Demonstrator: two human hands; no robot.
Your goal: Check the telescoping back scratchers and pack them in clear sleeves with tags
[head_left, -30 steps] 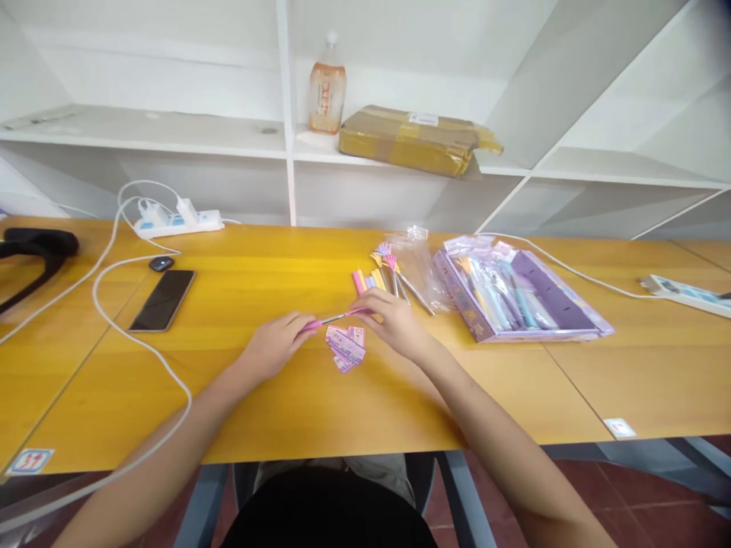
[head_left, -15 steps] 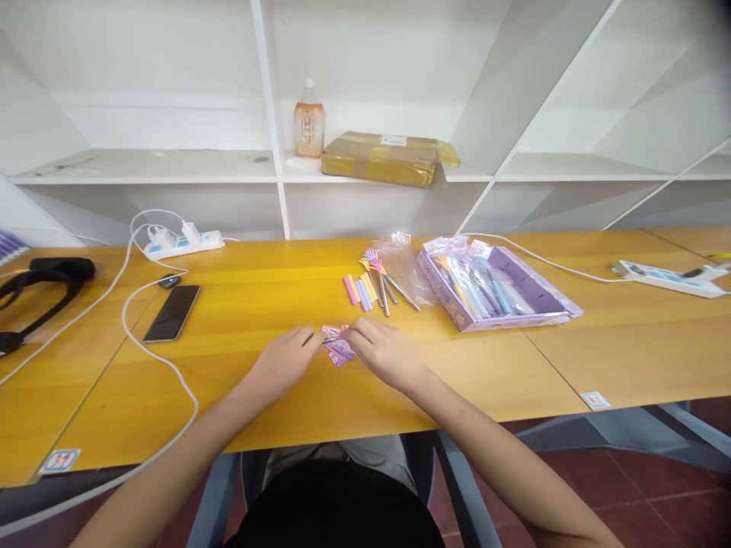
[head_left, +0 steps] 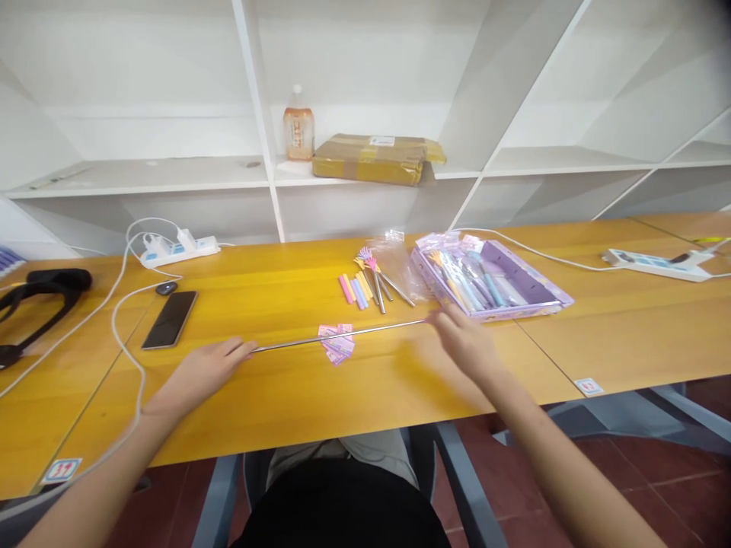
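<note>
A thin silver telescopic rod (head_left: 343, 335) stretches across the yellow table (head_left: 285, 396), pulled out long between my hands. My left hand (head_left: 202, 369) pinches its left end and my right hand (head_left: 465, 342) pinches its right end. The rod passes just above a small pile of pink and purple paper tags (head_left: 336, 344). Behind it lie several pastel handle pieces (head_left: 354, 291) and more rods with small claw heads (head_left: 380, 281).
A purple open box (head_left: 491, 278) of similar items and a clear bag (head_left: 400, 259) sit at right. A phone (head_left: 170, 320), power strip (head_left: 177, 247) and white cable (head_left: 122, 342) lie at left, a black strap (head_left: 34, 293) far left. Shelves hold a bottle (head_left: 298, 133) and parcel (head_left: 374, 158).
My hands have moved apart, left hand leftward and right hand rightward, drawing the short rod out to a long one. The camera view has also tilted up and shifted slightly.
</note>
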